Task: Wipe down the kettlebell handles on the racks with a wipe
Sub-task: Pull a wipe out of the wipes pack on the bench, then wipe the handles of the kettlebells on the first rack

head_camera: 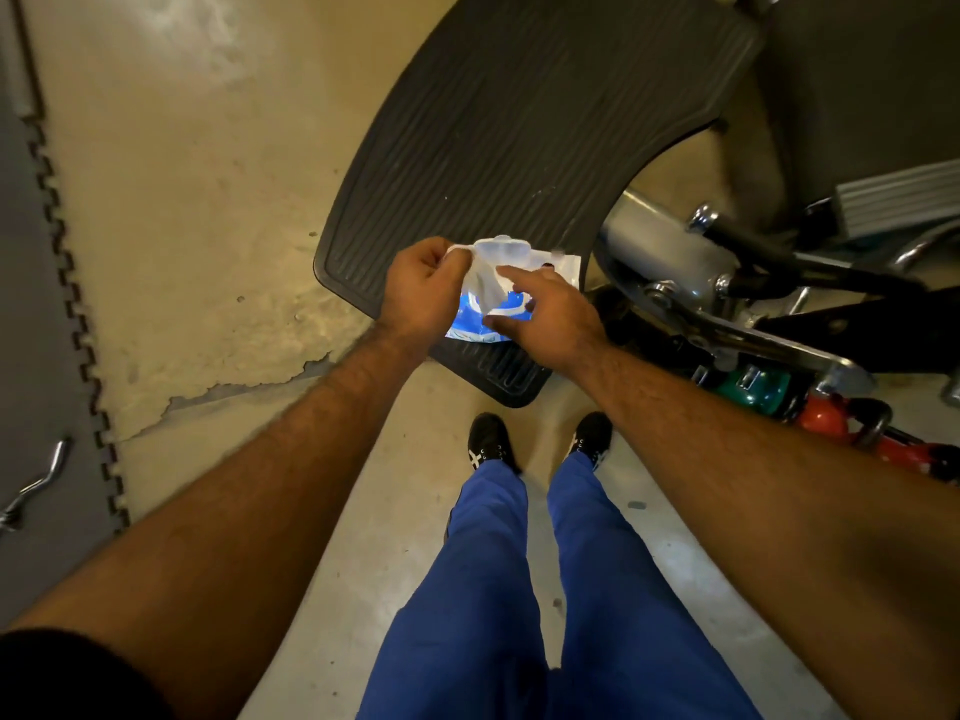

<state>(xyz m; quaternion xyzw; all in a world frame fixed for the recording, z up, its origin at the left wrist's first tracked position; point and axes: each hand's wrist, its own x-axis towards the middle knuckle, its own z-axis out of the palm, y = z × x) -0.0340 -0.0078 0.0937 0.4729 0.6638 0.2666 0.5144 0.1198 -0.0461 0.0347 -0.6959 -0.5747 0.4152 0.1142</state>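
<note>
Right, nearest the camera: blue trousers [519, 589] and black shoes [491, 440] w/ white marks, standing on a pale concrete floor [197, 200] that's chipped and cracked to the person's left. Both bare forearms reach fwd and meet in front of the feet.

The left hand [423, 296] has its fingers curled, gripping the upper left edge of a wipes pack [511, 283], a white and blue soft pack w/ the flip lid up at the top. A white wipe [485, 288] sticks out of the opening, crumpled, just beside the left fingers. The right hand [550, 317] lies over the pack's right half, index finger straight and pointing at the wipe, touching or almost touching it; the other fingers loosely bent. Can't tell if the thumb underneath pinches anything.

Behind and below the pack sits a black ribbed rubber mat [493, 122], curved, running away toward the top of the view.

To the right, low on the floor, kettlebells: a green one [756, 389] and a red one [826, 415] w/ a dark handle [878, 415], partly hidden under a chrome machine frame [675, 252]. They're well apart from both hands. No rack clearly visible.

Far left: grey interlocking floor tiles [36, 304] w/ a jigsaw edge and a bent metal bar [36, 485] lying on them.
</note>
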